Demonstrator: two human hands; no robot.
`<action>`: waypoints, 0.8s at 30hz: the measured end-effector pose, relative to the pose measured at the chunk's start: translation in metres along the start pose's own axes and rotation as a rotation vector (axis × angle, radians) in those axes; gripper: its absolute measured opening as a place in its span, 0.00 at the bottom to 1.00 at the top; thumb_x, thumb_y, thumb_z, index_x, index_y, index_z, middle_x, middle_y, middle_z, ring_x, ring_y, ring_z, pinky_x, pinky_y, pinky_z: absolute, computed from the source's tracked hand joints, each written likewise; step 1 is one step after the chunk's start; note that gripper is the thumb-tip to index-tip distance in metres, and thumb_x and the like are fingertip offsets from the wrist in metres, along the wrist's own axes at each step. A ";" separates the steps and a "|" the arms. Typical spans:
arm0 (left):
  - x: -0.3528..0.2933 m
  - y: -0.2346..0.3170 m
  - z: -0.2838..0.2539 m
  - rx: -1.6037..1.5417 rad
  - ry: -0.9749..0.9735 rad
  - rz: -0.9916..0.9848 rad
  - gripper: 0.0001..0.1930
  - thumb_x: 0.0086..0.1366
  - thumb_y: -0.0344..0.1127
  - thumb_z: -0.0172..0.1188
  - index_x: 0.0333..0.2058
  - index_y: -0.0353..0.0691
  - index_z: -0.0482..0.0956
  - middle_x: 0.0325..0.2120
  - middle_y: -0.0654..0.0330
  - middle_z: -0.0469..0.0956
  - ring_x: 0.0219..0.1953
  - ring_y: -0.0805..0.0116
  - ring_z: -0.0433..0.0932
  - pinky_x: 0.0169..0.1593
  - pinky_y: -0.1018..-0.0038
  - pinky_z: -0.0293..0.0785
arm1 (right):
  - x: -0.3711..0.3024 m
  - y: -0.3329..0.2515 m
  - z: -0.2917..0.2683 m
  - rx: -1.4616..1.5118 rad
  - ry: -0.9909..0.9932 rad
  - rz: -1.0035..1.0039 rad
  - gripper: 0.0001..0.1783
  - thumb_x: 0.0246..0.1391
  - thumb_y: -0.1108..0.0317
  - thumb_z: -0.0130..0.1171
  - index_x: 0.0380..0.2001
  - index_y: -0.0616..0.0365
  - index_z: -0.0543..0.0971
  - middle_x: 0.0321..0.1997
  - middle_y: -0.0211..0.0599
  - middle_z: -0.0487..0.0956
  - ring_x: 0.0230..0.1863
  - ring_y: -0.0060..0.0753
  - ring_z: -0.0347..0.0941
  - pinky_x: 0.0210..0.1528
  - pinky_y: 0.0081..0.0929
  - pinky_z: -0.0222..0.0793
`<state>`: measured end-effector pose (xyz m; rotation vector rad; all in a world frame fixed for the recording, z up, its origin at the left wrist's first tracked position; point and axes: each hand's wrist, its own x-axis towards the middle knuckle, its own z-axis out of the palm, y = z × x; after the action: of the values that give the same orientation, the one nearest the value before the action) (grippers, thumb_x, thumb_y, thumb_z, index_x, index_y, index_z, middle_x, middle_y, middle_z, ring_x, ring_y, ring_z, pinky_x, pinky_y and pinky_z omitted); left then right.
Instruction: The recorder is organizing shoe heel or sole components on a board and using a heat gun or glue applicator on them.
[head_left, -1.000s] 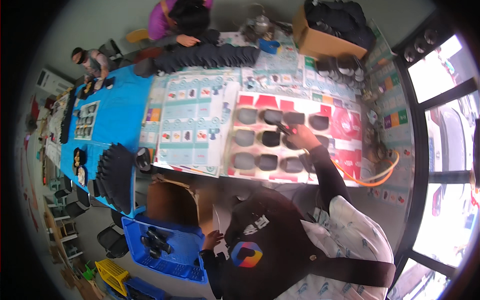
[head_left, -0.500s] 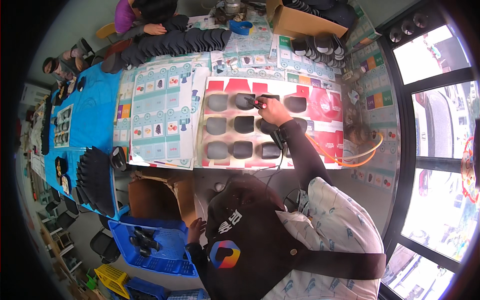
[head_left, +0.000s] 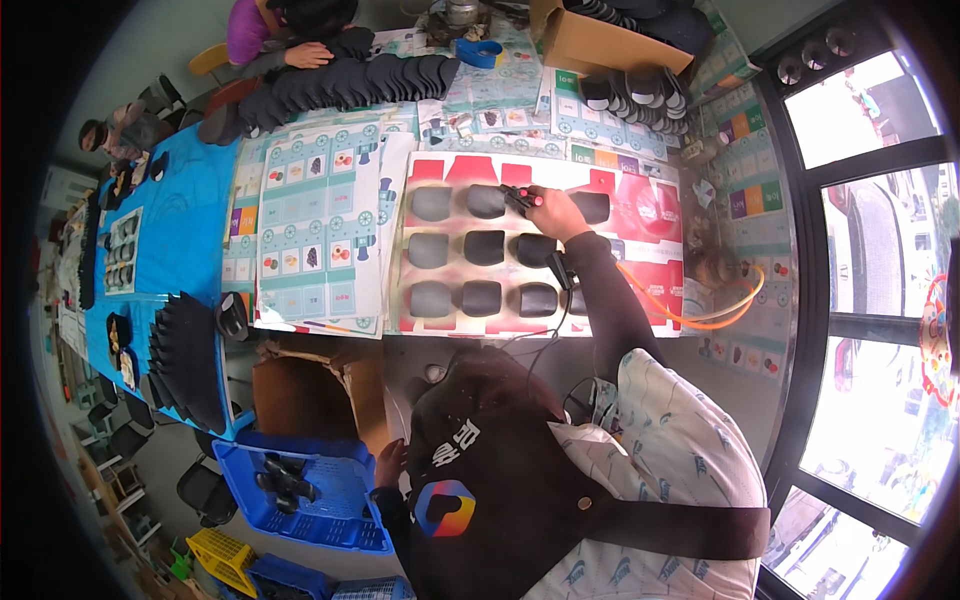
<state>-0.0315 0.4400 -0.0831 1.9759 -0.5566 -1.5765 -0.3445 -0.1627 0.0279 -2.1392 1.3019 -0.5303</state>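
Note:
My right hand (head_left: 556,214) is closed around a small dark tool with red parts (head_left: 522,196), held just above the far row of pads. The tool's dark tip is beside the right edge of a dark rounded pad (head_left: 487,201). My hand and forearm hide part of the pads underneath. Several such pads lie in rows on a red-and-white printed sheet (head_left: 440,325); the left column, with a pad (head_left: 430,250), looks paler grey. Low at my left side, near a blue plastic crate (head_left: 345,505), my left hand (head_left: 390,463) hangs in shadow, fingers stretched, holding nothing visible.
Printed sheets (head_left: 300,215) lie left of the pads. Overlapping black curved pieces (head_left: 365,85) line the far side, where another person's hand (head_left: 308,55) rests. A cardboard box (head_left: 610,45) stands far right. An orange hose (head_left: 700,326) loops by the right edge.
My right hand has shifted slightly right, taking the tool from over the second pad of the far row to its right edge. My left hand stays low at my side.

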 end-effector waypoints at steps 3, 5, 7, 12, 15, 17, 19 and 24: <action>0.004 0.002 -0.003 -0.033 0.015 -0.024 0.21 0.75 0.47 0.56 0.58 0.40 0.76 0.43 0.58 0.84 0.40 0.71 0.82 0.41 0.75 0.76 | -0.005 -0.004 -0.003 0.025 -0.002 0.041 0.14 0.61 0.62 0.53 0.41 0.56 0.85 0.36 0.58 0.82 0.41 0.65 0.78 0.44 0.53 0.75; 0.007 0.009 -0.001 -0.073 0.023 -0.082 0.21 0.75 0.47 0.56 0.58 0.40 0.76 0.43 0.59 0.84 0.40 0.71 0.82 0.41 0.75 0.76 | -0.008 -0.005 0.001 0.045 -0.010 0.018 0.14 0.60 0.64 0.52 0.41 0.56 0.84 0.36 0.58 0.82 0.41 0.66 0.78 0.45 0.53 0.74; 0.012 0.014 -0.003 -0.273 0.020 -0.280 0.20 0.75 0.46 0.55 0.57 0.39 0.76 0.42 0.59 0.85 0.39 0.71 0.83 0.40 0.75 0.76 | -0.005 -0.006 0.009 0.018 -0.043 0.022 0.15 0.56 0.68 0.49 0.41 0.57 0.83 0.36 0.59 0.81 0.43 0.66 0.77 0.47 0.55 0.73; 0.008 0.008 -0.005 -0.295 0.030 -0.267 0.20 0.75 0.46 0.56 0.57 0.40 0.76 0.42 0.58 0.85 0.40 0.70 0.83 0.40 0.75 0.76 | -0.001 -0.011 0.025 0.001 -0.103 -0.005 0.16 0.52 0.69 0.50 0.40 0.57 0.83 0.34 0.60 0.81 0.41 0.65 0.78 0.47 0.56 0.73; 0.011 0.009 -0.003 -0.303 0.049 -0.261 0.20 0.75 0.46 0.56 0.57 0.40 0.76 0.42 0.58 0.85 0.40 0.70 0.83 0.41 0.75 0.76 | 0.001 -0.003 0.028 -0.051 -0.065 -0.007 0.15 0.51 0.68 0.52 0.39 0.57 0.83 0.33 0.59 0.82 0.40 0.65 0.78 0.46 0.57 0.73; 0.007 0.004 -0.002 -0.325 0.066 -0.275 0.20 0.75 0.46 0.56 0.57 0.39 0.76 0.42 0.57 0.85 0.40 0.70 0.83 0.41 0.74 0.77 | -0.001 -0.009 0.027 -0.057 -0.065 0.015 0.14 0.49 0.67 0.53 0.37 0.57 0.83 0.33 0.57 0.82 0.41 0.63 0.79 0.47 0.56 0.74; 0.007 -0.002 -0.002 -0.332 0.043 -0.259 0.20 0.75 0.45 0.56 0.57 0.39 0.76 0.42 0.57 0.85 0.39 0.70 0.83 0.40 0.75 0.77 | -0.001 -0.017 0.027 -0.085 -0.134 0.020 0.14 0.51 0.68 0.52 0.38 0.57 0.82 0.34 0.58 0.81 0.41 0.65 0.78 0.46 0.56 0.73; 0.006 0.003 0.000 -0.302 0.030 -0.215 0.20 0.75 0.45 0.56 0.57 0.38 0.76 0.42 0.57 0.85 0.38 0.70 0.83 0.40 0.75 0.77 | -0.002 -0.015 0.026 -0.113 -0.126 0.068 0.14 0.51 0.68 0.52 0.40 0.56 0.82 0.35 0.60 0.80 0.42 0.67 0.76 0.45 0.58 0.71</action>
<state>-0.0303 0.4344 -0.0854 1.8713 -0.0862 -1.6440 -0.3201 -0.1486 0.0181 -2.1729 1.3569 -0.2949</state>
